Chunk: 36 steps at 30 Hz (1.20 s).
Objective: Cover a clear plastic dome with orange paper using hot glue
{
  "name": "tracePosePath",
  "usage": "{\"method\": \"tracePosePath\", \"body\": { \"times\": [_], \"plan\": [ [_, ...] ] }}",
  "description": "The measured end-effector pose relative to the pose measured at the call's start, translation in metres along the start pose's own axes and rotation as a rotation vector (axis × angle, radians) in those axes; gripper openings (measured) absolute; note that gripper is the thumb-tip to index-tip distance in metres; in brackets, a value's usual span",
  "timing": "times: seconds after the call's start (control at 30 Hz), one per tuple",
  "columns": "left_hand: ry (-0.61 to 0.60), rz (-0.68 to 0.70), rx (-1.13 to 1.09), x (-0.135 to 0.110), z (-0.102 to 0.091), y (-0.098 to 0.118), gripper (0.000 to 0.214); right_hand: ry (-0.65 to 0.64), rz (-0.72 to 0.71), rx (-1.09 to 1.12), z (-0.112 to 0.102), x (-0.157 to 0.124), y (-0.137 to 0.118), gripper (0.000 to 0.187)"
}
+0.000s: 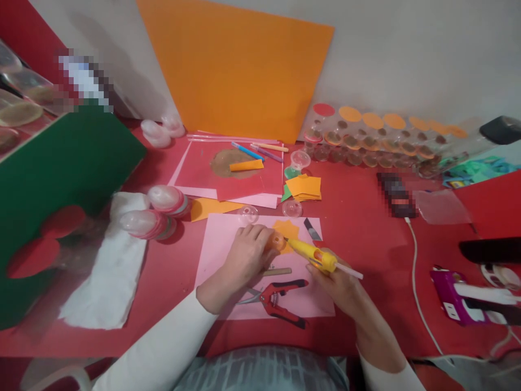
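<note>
My right hand (336, 282) is closed around a yellow hot glue gun (311, 254), a white glue stick poking from its back end. The gun's dark nozzle touches or nearly touches a small round clear plastic lid (278, 240). That lid is pinched in the fingers of my left hand (250, 250), over orange cut paper (290, 228). Beneath both hands lies a pink sheet (215, 239). Red-handled pruning shears (274, 300) and a short tan stick (278, 271) lie on it, nearer to me. A dark blade-like strip (312, 229) rests at its right corner.
Orange paper pieces (305, 187) and clear lids (292, 208) sit beyond the sheet. To the left are capped containers (142, 224), a white cloth (109, 271) and a green board (73, 174). Rows of clear cups (368, 144) line the back right; a phone (396, 194) and its cable lie right.
</note>
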<state>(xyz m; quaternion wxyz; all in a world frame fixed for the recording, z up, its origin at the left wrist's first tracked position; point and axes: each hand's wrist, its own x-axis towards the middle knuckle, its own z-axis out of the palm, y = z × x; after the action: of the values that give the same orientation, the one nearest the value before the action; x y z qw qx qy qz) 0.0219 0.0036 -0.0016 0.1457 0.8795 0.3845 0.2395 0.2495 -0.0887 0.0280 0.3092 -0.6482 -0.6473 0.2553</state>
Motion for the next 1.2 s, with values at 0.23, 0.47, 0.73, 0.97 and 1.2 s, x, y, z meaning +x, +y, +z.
{"method": "tracePosePath", "body": {
  "times": [0.23, 0.47, 0.73, 0.97, 1.2],
  "plan": [
    [0.021, 0.016, -0.014, 0.001, 0.001, -0.001, 0.026, 0.018, -0.002, -0.027, 0.002, -0.002, 0.007, 0.017],
    [-0.017, -0.016, -0.041, 0.001, 0.0, 0.001, 0.029, 0.051, -0.007, 0.003, 0.011, 0.002, 0.002, 0.014],
    [0.047, -0.001, -0.043, -0.001, -0.001, -0.001, 0.032, 0.121, 0.038, 0.054, -0.005, -0.003, 0.004, 0.022],
    [-0.024, -0.002, -0.003, 0.001, -0.003, -0.001, 0.038, 0.282, 0.207, 0.358, -0.043, -0.033, 0.007, 0.025],
    [-0.079, -0.035, 0.016, 0.0, -0.004, -0.002, 0.055, 0.461, 0.243, 0.411, -0.076, -0.039, -0.039, 0.022]
  ]
}}
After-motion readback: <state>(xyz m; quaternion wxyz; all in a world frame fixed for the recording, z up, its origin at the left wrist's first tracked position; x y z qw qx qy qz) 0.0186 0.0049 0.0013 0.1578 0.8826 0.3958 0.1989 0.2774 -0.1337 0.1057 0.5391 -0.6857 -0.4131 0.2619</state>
